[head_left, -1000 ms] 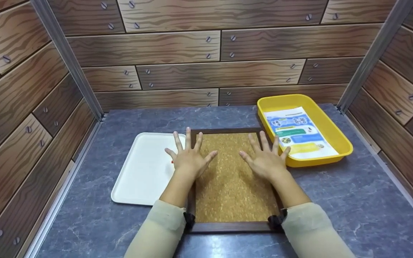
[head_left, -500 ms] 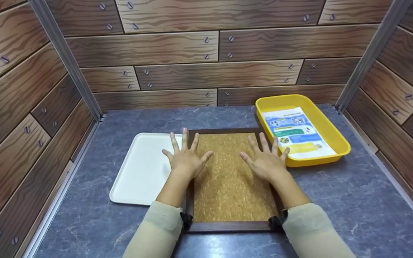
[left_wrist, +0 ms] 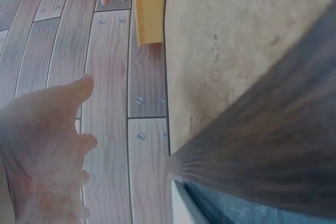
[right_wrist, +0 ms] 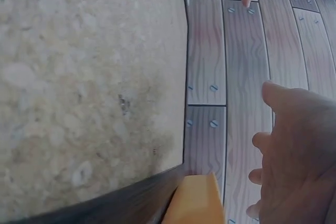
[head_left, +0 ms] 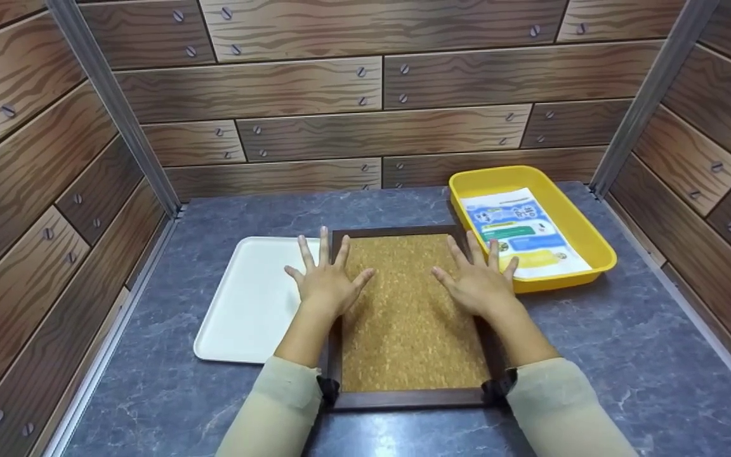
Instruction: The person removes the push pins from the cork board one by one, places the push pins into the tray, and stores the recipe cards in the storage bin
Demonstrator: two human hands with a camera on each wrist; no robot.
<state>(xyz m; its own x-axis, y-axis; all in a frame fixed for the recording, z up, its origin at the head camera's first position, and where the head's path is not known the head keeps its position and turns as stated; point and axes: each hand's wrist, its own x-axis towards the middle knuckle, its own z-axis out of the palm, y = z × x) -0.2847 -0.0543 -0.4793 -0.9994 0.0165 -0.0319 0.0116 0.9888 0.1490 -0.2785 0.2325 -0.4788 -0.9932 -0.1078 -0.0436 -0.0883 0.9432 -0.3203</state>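
Observation:
A cork board (head_left: 413, 317) in a dark brown frame lies on the table between my forearms. Over its left edge my left hand (head_left: 327, 285) is spread palm down, fingers fanned and holding nothing. My right hand (head_left: 478, 285) is spread the same way over the right edge, its fingertips in front of the near rim of the yellow tray. Both wrist views show a gap between the hands and the cork surface, with the left hand (left_wrist: 47, 150) and the right hand (right_wrist: 299, 150) raised above it.
To the left lies a white tray (head_left: 248, 304), partly behind my left hand. At the back right stands a yellow tray (head_left: 578, 222) with a printed sheet (head_left: 521, 235) inside. Wood-patterned walls (head_left: 315, 136) enclose the grey marbled table (head_left: 150, 330) at the back and sides.
My left hand has shifted slightly left, staying spread. The right hand has edged slightly right within the last half second. The trays and board stay in place; the head view has shifted a little.

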